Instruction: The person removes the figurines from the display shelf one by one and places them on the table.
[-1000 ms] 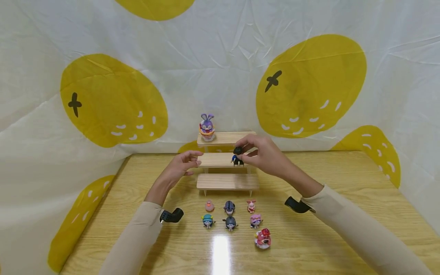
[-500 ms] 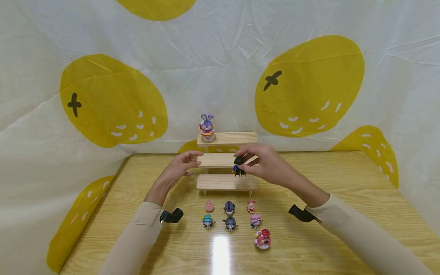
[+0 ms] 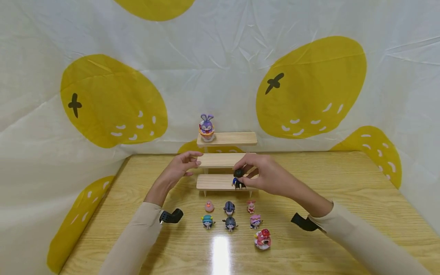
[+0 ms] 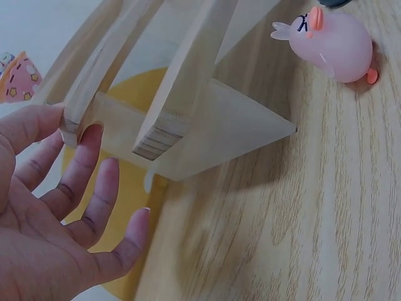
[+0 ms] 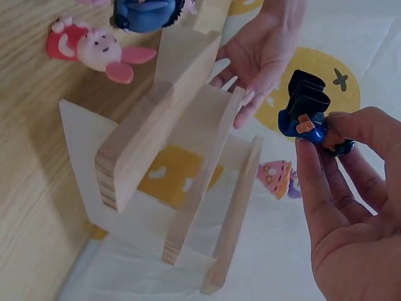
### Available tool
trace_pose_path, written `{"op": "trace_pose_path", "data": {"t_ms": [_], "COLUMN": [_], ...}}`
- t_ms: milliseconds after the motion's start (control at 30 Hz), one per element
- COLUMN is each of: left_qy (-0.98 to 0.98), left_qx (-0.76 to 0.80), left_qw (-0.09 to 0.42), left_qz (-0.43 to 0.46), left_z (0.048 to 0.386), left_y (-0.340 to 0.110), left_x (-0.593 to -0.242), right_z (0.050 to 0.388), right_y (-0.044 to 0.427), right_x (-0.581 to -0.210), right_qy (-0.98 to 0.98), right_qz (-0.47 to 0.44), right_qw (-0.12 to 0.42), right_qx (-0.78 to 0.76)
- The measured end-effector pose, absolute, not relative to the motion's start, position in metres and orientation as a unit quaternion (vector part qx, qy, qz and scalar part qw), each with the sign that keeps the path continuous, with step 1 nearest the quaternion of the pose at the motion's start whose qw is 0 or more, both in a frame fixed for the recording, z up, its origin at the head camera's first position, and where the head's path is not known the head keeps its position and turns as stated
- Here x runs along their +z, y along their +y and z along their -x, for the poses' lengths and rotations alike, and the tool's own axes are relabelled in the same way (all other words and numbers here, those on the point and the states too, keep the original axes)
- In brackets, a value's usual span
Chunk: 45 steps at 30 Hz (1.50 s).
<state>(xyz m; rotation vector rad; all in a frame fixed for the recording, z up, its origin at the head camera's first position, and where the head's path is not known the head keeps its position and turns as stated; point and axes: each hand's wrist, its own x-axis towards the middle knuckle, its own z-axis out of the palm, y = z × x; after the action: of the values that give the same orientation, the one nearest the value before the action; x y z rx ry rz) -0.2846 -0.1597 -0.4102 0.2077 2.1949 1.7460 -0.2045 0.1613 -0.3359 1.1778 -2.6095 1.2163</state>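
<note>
My right hand (image 3: pixel 261 172) pinches a small toy figure (image 3: pixel 238 181) with black hair, a blue top and black legs. In the head view it appears in front of the lowest board; the right wrist view shows the figure (image 5: pixel 307 113) between thumb and fingers, apart from the wood. At the left end of the three-tier wooden display shelf (image 3: pixel 220 160), my left hand (image 3: pixel 178 166) pinches the middle board's edge (image 4: pixel 74 119) between thumb and finger, the other fingers spread. A purple rabbit figure (image 3: pixel 207 128) stands on the top board's left end.
Before the shelf, several figures stand on the wooden table (image 3: pixel 302 244): a pink duck (image 3: pixel 209 206), a grey donkey (image 3: pixel 229 207), a piglet (image 3: pixel 251 206), helmeted ones, and a red bear (image 3: pixel 262 240) nearest. A patterned cloth (image 3: pixel 213 76) hangs behind.
My right hand has moved down with the toy figure, from in front of the middle board to in front of the lowest one. My left hand has stayed in place.
</note>
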Motion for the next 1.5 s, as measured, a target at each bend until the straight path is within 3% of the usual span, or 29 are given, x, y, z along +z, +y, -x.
{"op": "trace_pose_path", "data": {"t_ms": [1500], "left_qy": [0.773], "left_qx": [0.608], "left_qw": [0.169], "left_qz": [-0.071], "left_z": [0.283], "left_y": [-0.159], "left_x": [-0.408], "right_z": [0.170], "right_y": [0.138], "right_x": [-0.367], "right_qy": [-0.808], "right_qz": [-0.449], "right_qw": [-0.146], "right_qx": [0.352]}}
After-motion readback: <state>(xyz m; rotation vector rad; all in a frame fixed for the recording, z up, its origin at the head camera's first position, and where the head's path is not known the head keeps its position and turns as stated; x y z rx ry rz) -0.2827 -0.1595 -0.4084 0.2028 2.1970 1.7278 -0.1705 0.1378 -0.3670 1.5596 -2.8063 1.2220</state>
